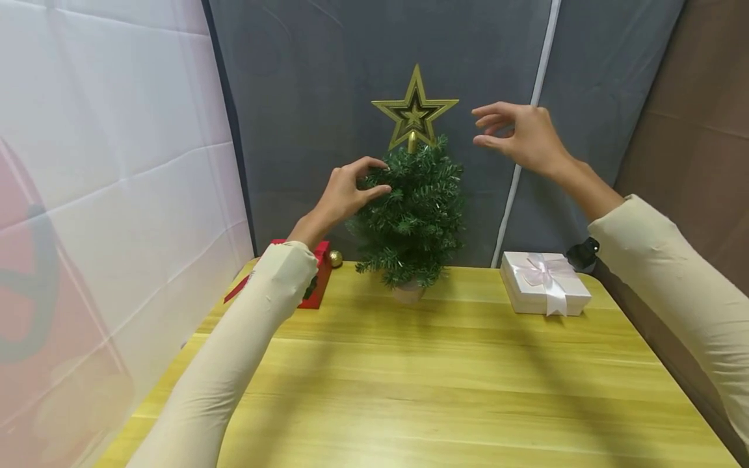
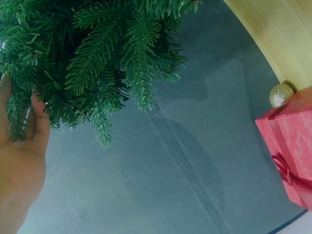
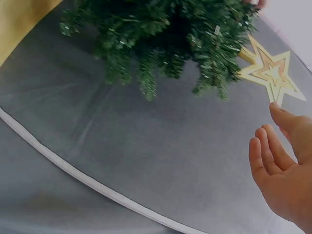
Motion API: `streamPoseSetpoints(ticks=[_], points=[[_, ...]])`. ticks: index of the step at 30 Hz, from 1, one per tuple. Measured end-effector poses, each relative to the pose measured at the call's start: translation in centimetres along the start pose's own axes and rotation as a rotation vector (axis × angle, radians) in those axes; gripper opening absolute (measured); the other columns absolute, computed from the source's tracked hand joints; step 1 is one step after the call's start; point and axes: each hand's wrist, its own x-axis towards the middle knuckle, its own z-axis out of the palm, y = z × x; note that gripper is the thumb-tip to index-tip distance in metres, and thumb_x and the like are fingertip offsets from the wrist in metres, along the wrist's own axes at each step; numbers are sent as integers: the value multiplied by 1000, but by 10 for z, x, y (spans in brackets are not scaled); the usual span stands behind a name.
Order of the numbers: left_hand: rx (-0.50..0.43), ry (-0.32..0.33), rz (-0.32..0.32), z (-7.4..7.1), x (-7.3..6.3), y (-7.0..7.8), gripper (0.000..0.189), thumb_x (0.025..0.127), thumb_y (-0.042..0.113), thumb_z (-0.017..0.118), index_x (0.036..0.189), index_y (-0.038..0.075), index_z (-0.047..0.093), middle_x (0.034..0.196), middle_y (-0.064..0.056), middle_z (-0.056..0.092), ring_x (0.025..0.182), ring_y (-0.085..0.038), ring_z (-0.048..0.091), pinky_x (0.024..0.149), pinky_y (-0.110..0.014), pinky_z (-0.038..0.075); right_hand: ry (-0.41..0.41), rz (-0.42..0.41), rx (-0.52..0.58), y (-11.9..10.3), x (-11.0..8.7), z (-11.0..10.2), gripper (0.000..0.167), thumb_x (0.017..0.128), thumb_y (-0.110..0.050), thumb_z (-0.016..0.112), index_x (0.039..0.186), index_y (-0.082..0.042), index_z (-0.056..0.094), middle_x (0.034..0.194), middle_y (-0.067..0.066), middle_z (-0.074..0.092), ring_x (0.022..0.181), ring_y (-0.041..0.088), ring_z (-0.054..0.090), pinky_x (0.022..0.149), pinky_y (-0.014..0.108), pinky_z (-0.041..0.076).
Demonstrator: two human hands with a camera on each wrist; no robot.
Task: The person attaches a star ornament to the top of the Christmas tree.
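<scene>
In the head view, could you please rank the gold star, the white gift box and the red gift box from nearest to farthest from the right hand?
From the right hand:
1. Gold star, just to its left, atop the small tree; not touching.
2. White gift box, below it at the table's right rear.
3. Red gift box, beyond the tree, at the left rear.

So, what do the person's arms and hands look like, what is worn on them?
Both arms wear long, close-fitting cream sleeves, the left sleeve and right sleeve, ending at the wrists. The left hand and right hand are bare: no gloves, rings or watch show. No markings or cables are visible on the sleeves.
</scene>
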Motion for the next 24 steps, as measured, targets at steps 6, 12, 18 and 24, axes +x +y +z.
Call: streamPoseSetpoints(ticks=[6, 12, 18, 24], points=[[-5, 3, 24, -1, 1, -1, 49, 95, 31, 79, 140, 17, 64, 146, -9, 61, 134, -31, 59, 111, -49, 47, -48, 13, 39, 7, -20, 15, 45, 96, -16, 79, 139, -9, 67, 120, 15, 75, 101, 29, 72, 78, 12, 51], [14, 8, 53, -1, 4, -2, 53, 96, 29, 78, 144, 18, 60, 148, -7, 59, 135, -28, 56, 111, -50, 46, -80, 24, 81, 18, -37, 30, 47, 95, -12, 79, 139, -6, 65, 121, 19, 73, 102, 32, 72, 87, 43, 59], [33, 13, 91, -2, 3, -3, 56, 98, 29, 76, 149, 17, 55, 148, -11, 59, 134, -29, 57, 112, -51, 46, -76, 32, 67, 27, -51, 36, 47, 94, -10, 80, 138, -4, 66, 119, 19, 74, 100, 34, 72, 80, 20, 56], [34, 66, 135, -8, -1, -7, 58, 99, 26, 75, 152, 18, 53, 143, -15, 62, 109, -32, 68, 88, -46, 58, -58, 44, 67, 34, -62, 38, 46, 94, -10, 80, 137, -2, 66, 117, 19, 74, 98, 34, 72, 75, 6, 45]])
